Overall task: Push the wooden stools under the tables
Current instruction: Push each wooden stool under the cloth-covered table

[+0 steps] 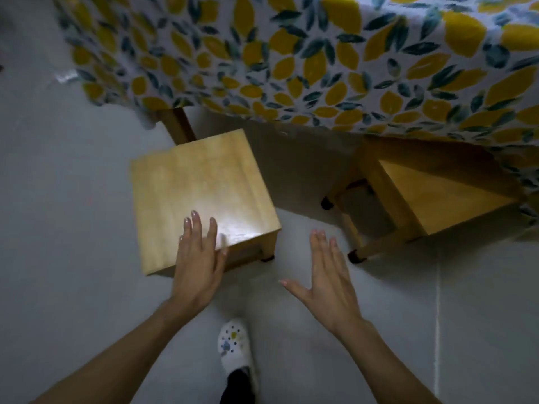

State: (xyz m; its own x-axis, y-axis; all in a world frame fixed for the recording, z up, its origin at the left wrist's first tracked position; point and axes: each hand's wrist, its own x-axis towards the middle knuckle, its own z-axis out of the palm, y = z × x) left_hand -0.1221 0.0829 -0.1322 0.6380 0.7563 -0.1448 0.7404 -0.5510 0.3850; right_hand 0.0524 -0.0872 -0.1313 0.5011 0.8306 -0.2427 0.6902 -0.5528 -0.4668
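A light wooden stool (201,193) with a square seat stands on the grey floor just in front of the table, its far edge near the hanging cloth. My left hand (197,258) lies flat on the near right part of its seat, fingers apart. My right hand (326,269) hovers open over the floor between the two stools, touching nothing. A second wooden stool (437,196) stands to the right, partly under the table's edge and in its shadow. The table (320,53) is covered by a cloth printed with yellow lemons and dark leaves.
A wooden table leg (178,123) shows under the cloth just behind the left stool's far corner. My foot in a white shoe (236,348) stands on the floor below my hands. Grey floor (58,228) stretches to the left.
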